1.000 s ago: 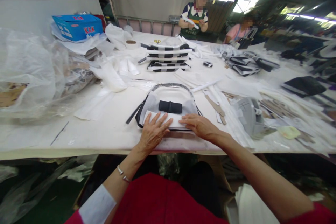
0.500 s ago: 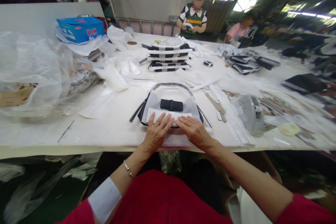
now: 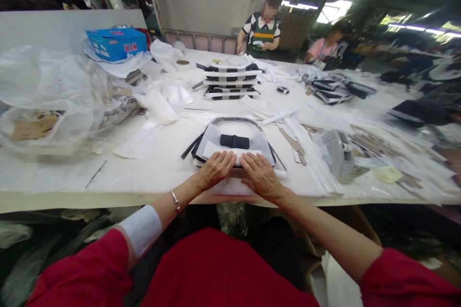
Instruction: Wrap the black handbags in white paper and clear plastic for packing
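A black-and-white handbag point(image 3: 234, 141) lies flat on the white table point(image 3: 154, 172) in front of me, wrapped in white tissue paper point(image 3: 216, 149), its curved handle point(image 3: 236, 120) pointing away. A black clasp piece point(image 3: 235, 141) sits across its middle. My left hand point(image 3: 215, 170) rests flat on the near edge of the paper, fingers stretched out together. My right hand point(image 3: 260, 176) lies flat beside it, fingers extended. The two hands almost touch at the fingertips.
A stack of striped bags point(image 3: 230, 81) stands farther back. Clear plastic bags point(image 3: 46, 100) pile up at the left beside a blue box point(image 3: 117, 43). Card strips point(image 3: 293, 144) and a grey part point(image 3: 334, 153) lie to the right. Two other people work at the far end.
Both hands have slid toward each other along the near edge of the paper, now side by side. The view has shifted slightly.
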### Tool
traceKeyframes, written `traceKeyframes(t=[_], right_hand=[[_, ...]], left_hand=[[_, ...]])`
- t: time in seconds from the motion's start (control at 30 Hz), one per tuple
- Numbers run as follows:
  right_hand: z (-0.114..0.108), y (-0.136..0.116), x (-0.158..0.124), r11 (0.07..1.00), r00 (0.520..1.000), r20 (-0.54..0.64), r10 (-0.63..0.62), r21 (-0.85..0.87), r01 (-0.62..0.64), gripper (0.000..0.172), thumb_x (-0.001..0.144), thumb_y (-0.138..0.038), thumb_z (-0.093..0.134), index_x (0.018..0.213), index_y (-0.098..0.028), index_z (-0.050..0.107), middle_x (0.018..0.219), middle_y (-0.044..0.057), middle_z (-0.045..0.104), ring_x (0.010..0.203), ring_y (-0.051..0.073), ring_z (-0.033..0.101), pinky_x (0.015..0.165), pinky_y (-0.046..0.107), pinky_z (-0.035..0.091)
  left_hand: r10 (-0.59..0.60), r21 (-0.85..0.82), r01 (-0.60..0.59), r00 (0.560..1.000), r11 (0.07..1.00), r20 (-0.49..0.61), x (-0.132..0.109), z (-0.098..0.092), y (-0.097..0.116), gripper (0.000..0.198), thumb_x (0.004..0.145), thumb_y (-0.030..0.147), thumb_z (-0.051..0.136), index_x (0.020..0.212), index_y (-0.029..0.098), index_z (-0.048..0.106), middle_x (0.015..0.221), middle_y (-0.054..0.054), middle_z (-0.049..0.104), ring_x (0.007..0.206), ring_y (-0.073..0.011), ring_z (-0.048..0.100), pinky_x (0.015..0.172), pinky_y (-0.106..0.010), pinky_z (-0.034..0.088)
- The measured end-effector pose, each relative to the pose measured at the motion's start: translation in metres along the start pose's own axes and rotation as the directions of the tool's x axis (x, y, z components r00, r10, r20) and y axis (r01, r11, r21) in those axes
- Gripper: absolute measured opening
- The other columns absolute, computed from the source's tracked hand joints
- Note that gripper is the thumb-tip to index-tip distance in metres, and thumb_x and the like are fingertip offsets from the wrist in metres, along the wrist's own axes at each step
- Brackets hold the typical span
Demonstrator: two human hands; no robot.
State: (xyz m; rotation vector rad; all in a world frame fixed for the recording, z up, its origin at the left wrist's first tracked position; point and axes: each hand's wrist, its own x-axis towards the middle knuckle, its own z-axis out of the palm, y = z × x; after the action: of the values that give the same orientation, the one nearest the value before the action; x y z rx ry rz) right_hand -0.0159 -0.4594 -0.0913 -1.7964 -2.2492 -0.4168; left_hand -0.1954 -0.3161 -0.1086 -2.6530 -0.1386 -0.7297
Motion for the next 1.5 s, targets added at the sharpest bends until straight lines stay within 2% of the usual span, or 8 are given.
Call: traceKeyframes(t=[0.53, 0.7, 0.87, 0.93, 1.03, 1.27, 1.37, 1.5], right_hand=[[0.002, 0.022, 0.020, 0.974, 0.985, -0.169, 0.038, -0.214, -0.074, 0.047, 0.095, -0.016, 0.047, 0.142, -0.012, 0.043, 0.137, 0.016, 0.057, 0.126, 0.029, 0.048, 0.105, 0.048, 0.034], [-0.006, 0.032, 0.031, 0.981, 0.992, -0.124, 0.008, -0.194, -0.032, 0.039, 0.097, -0.013, 0.040, 0.135, -0.012, 0.050, 0.126, 0.016, 0.063, 0.111, 0.025, 0.056, 0.093, 0.040, 0.042], [-0.018, 0.031, 0.043, 0.982, 1.000, -0.007, 0.011, -0.191, -0.012, 0.035, 0.098, -0.015, 0.038, 0.130, -0.012, 0.053, 0.117, 0.014, 0.066, 0.097, 0.023, 0.059, 0.085, 0.036, 0.044], [-0.023, 0.028, 0.049, 0.984, 0.999, 0.047, 0.023, -0.177, -0.015, 0.033, 0.098, -0.015, 0.038, 0.127, -0.012, 0.054, 0.112, 0.014, 0.067, 0.092, 0.023, 0.059, 0.081, 0.036, 0.045], [-0.030, 0.025, 0.057, 0.989, 0.993, 0.099, 0.062, -0.144, -0.047, 0.029, 0.097, -0.015, 0.039, 0.122, -0.013, 0.055, 0.106, 0.013, 0.066, 0.089, 0.023, 0.059, 0.076, 0.035, 0.045], [-0.033, 0.016, 0.058, 0.989, 0.990, 0.097, 0.102, -0.119, -0.091, 0.026, 0.097, -0.018, 0.043, 0.120, -0.014, 0.054, 0.100, 0.010, 0.067, 0.087, 0.023, 0.059, 0.072, 0.034, 0.046], [-0.034, 0.008, 0.053, 0.990, 0.991, 0.040, 0.124, -0.070, -0.121, 0.025, 0.097, -0.019, 0.045, 0.119, -0.014, 0.055, 0.105, 0.011, 0.068, 0.092, 0.023, 0.061, 0.079, 0.037, 0.048], [-0.047, 0.014, 0.036, 0.990, 0.987, -0.135, 0.088, 0.118, -0.072, 0.043, 0.091, -0.031, 0.061, 0.130, -0.015, 0.052, 0.127, 0.012, 0.064, 0.118, 0.024, 0.056, 0.104, 0.042, 0.041]], left_hand=[[0.056, -0.123, -0.040, 0.990, 0.992, 0.127, 0.044, -0.023, -0.030, 0.036, 0.096, 0.014, 0.039, 0.130, 0.008, 0.047, 0.112, -0.015, 0.065, 0.097, -0.0238, 0.064, 0.083, -0.037, 0.045], [-0.006, -0.157, 0.035, 0.983, 0.987, 0.183, 0.049, -0.029, -0.032, 0.043, 0.088, 0.011, 0.047, 0.131, 0.009, 0.047, 0.117, -0.015, 0.064, 0.100, -0.0252, 0.062, 0.085, -0.039, 0.045], [-0.094, -0.072, 0.113, 0.971, 0.991, 0.221, 0.042, -0.032, -0.018, 0.073, 0.077, 0.024, 0.067, 0.142, 0.007, 0.038, 0.139, -0.020, 0.052, 0.124, -0.0346, 0.050, 0.105, -0.049, 0.036], [-0.158, 0.002, 0.160, 0.970, 0.987, 0.187, 0.039, -0.026, -0.012, 0.073, 0.078, 0.026, 0.068, 0.142, 0.006, 0.040, 0.139, -0.020, 0.052, 0.126, -0.0360, 0.047, 0.109, -0.051, 0.033], [-0.211, 0.081, 0.206, 0.975, 0.975, 0.063, 0.037, -0.013, -0.009, 0.052, 0.088, 0.018, 0.056, 0.138, 0.010, 0.046, 0.130, -0.016, 0.060, 0.120, -0.0320, 0.054, 0.105, -0.049, 0.036], [-0.115, 0.052, 0.123, 0.984, 0.991, -0.140, 0.033, -0.004, -0.019, 0.032, 0.094, 0.010, 0.046, 0.124, 0.013, 0.057, 0.112, -0.012, 0.069, 0.096, -0.0238, 0.064, 0.085, -0.037, 0.046], [-0.085, 0.034, 0.092, 0.981, 0.995, -0.176, 0.028, -0.003, -0.020, 0.031, 0.092, 0.009, 0.048, 0.121, 0.013, 0.058, 0.110, -0.012, 0.069, 0.093, -0.0233, 0.065, 0.083, -0.036, 0.047], [-0.076, 0.019, 0.082, 0.972, 0.996, -0.223, 0.022, -0.003, -0.020, 0.031, 0.092, 0.008, 0.046, 0.121, 0.013, 0.057, 0.108, -0.011, 0.071, 0.091, -0.0232, 0.066, 0.081, -0.036, 0.046]])
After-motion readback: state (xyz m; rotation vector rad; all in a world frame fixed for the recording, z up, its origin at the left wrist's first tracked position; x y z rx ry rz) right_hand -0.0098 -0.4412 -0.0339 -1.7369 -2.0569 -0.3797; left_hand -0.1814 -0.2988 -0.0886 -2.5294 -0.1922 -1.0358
